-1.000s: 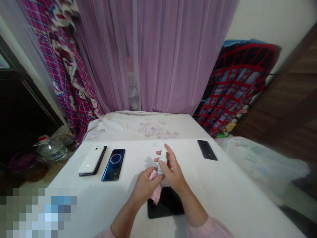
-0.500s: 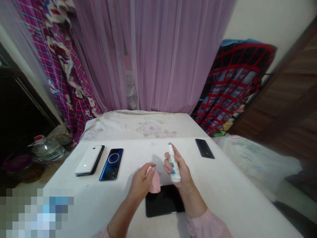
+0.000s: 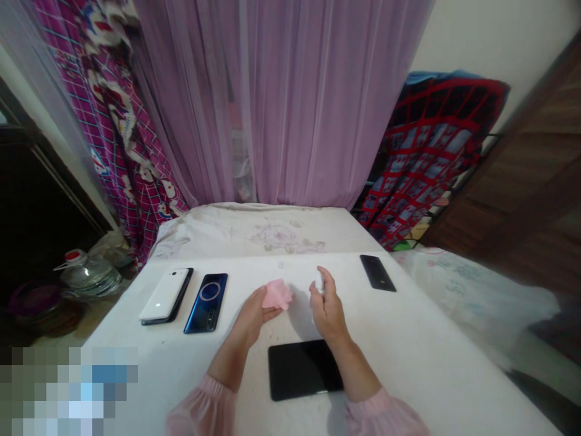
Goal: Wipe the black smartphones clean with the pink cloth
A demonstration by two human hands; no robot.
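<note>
A folded pink cloth point(image 3: 278, 294) lies across the fingers of my left hand point(image 3: 252, 316), held at its near-left edge. My right hand point(image 3: 331, 313) is wrapped round a small white spray bottle point(image 3: 319, 281); only its top shows, the rest being hidden behind my fingers. The bottle's top is just right of the cloth and apart from it. Below both hands a black tablet point(image 3: 302, 369) lies flat on the table, screen up, its right end partly covered by my right forearm.
To the left lie a blue phone point(image 3: 206, 303) and a white phone point(image 3: 164, 295) stacked on a dark one. A black phone point(image 3: 377, 272) rests at the far right of the white-covered table point(image 3: 431, 363). A large clear bottle point(image 3: 88, 275) stands beyond the left edge.
My left hand has turned palm up and moved forward, spreading the pink cloth towards the bottle. My right hand has rotated the spray bottle, so its label no longer faces me.
</note>
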